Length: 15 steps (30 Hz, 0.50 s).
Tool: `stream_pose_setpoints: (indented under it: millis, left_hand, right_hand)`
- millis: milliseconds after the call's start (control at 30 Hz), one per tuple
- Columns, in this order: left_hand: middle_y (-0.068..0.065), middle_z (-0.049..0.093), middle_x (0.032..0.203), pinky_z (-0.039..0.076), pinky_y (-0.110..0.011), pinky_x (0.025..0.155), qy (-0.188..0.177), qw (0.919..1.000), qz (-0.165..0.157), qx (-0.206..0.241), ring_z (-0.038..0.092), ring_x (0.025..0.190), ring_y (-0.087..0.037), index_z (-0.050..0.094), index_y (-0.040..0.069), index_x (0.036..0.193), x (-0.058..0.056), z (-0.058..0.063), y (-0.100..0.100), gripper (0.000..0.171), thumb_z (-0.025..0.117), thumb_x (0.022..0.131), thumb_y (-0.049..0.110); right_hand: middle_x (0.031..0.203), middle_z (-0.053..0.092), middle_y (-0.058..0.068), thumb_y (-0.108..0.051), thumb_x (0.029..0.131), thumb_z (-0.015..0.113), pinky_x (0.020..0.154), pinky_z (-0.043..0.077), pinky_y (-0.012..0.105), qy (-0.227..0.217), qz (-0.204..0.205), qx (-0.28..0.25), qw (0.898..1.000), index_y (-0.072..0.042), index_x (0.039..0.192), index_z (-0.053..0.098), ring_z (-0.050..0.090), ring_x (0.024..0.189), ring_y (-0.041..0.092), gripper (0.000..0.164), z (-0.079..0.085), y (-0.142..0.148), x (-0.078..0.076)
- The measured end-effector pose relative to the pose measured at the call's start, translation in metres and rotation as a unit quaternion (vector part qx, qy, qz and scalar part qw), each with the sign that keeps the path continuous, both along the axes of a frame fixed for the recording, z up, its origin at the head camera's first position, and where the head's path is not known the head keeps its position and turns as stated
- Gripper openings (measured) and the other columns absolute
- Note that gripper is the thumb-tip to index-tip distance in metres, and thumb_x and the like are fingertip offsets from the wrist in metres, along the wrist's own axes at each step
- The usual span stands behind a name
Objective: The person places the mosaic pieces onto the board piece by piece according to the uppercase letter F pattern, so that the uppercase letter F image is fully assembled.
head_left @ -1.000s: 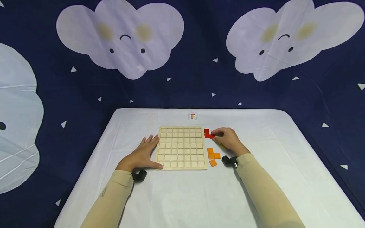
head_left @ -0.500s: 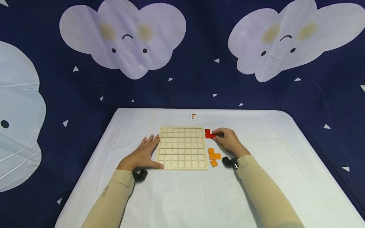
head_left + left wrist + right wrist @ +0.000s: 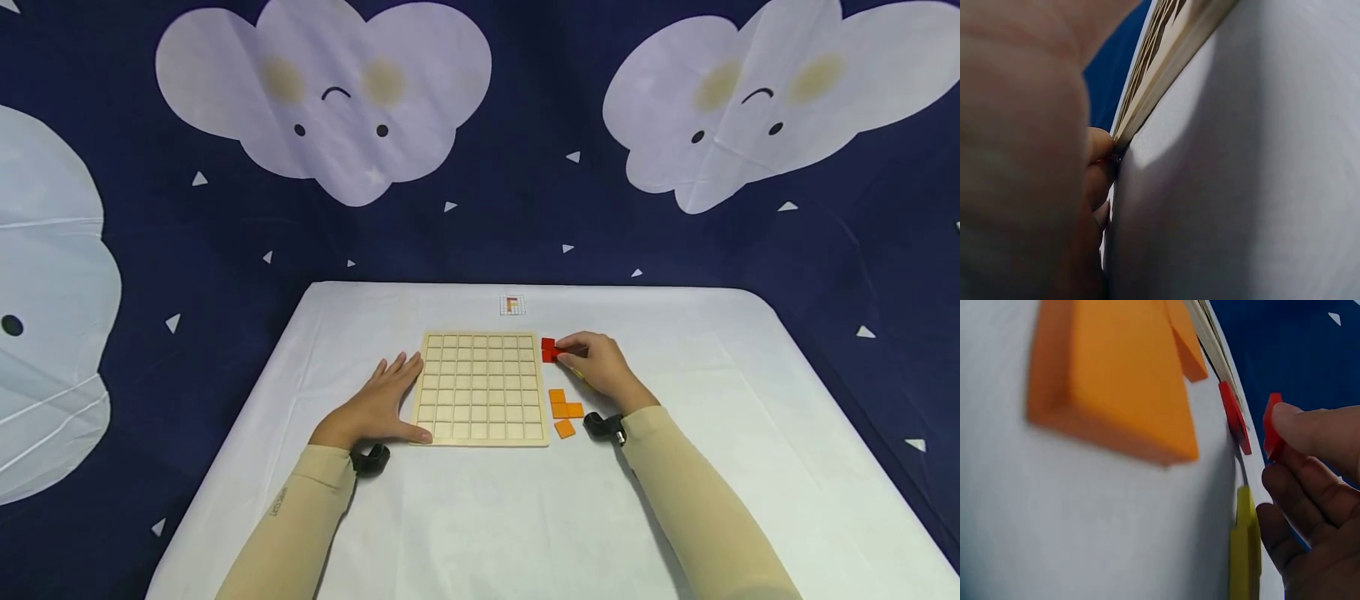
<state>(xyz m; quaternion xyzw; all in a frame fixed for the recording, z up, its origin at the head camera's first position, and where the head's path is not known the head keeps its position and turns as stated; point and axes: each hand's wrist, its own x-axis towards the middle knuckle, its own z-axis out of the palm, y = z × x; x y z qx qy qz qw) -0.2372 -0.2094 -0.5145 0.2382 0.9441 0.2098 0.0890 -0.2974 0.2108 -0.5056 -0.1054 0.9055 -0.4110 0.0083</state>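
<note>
My left hand (image 3: 381,404) lies at the left side of a pale wooden grid board (image 3: 481,388), fingers spread along its edge and thumb at the near left corner. In the left wrist view, fingertips (image 3: 1101,145) meet the board's side. Right of the board, my right hand (image 3: 600,367) pinches a small red square tile (image 3: 1270,428) between thumb and fingers. The right wrist view has this tile held off the table, near other red tiles (image 3: 548,343) lying beside the board. Yellow pieces (image 3: 1246,550) lie under the right hand, mostly hidden from the head view.
Several orange square tiles (image 3: 558,408) lie right of the board, one set apart toward the near side. A small printed grid card (image 3: 512,305) with a coloured pattern lies beyond the board. A white cloth (image 3: 480,517) covers the table.
The right fingers have raised the red tile slightly beside the other red tiles. The left hand stays at the board's edge. The head view has shifted a little.
</note>
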Motion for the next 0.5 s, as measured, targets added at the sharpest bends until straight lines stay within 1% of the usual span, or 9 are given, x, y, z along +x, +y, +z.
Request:
stream_pose_setpoints:
  millis: [133, 300, 500]
  left_hand:
    - [-0.013, 0.014, 0.174, -0.001, -0.048, 0.127, 0.006, 1.0, 0.0, -0.002, 0.005, 0.16, -0.031, 0.02, -0.001, 0.167, -0.001, -0.001, 0.0, 0.146, 0.083, 0.064, 0.082]
    - [-0.012, 0.014, 0.174, -0.002, -0.048, 0.127, 0.003, 1.0, 0.002, -0.002, 0.004, 0.16, -0.031, 0.02, 0.0, 0.167, 0.0, 0.001, 0.0, 0.146, 0.083, 0.063, 0.082]
    - [-0.012, 0.014, 0.174, -0.002, -0.047, 0.127, 0.005, 1.0, 0.001, -0.002, 0.005, 0.159, -0.031, 0.021, -0.001, 0.166, 0.001, 0.0, 0.001, 0.145, 0.084, 0.064, 0.08]
  right_hand:
    - [0.122, 0.073, 0.01, -0.011, 0.099, 0.076, 0.095, 0.055, 0.046, 0.005, 0.008, -0.017, 1.0, -0.008, 0.119, 0.079, 0.068, 0.103, 0.026, 0.02, 0.005, -0.007, -0.001]
    - [0.117, 0.074, 0.009, -0.007, 0.098, 0.077, 0.091, 0.058, 0.045, 0.021, 0.02, -0.043, 0.999, -0.006, 0.116, 0.08, 0.071, 0.098, 0.026, 0.018, 0.01, -0.018, -0.002]
    - [0.117, 0.072, 0.007, -0.006, 0.098, 0.077, 0.087, 0.058, 0.041, 0.023, 0.027, -0.065, 0.997, -0.006, 0.113, 0.081, 0.069, 0.096, 0.024, 0.016, 0.012, -0.033, -0.005]
